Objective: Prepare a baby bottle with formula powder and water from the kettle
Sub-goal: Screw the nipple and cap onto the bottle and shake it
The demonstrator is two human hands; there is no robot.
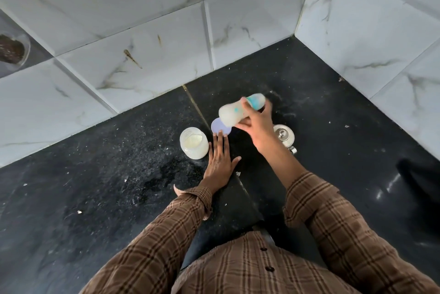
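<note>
Gripping the blurred, milky, teal-printed baby bottle (pixel 234 112) sideways, right hand (pixel 258 127)

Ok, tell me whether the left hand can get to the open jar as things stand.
Probably yes. The left hand lies flat and empty on the counter, right beside the jar, with nothing between them. The bottle is up in the right hand, out of the way.

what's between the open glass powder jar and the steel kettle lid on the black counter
In the head view, a flat lilac round lid lies between jar and kettle lid, the left hand's fingertips touching it.
</note>
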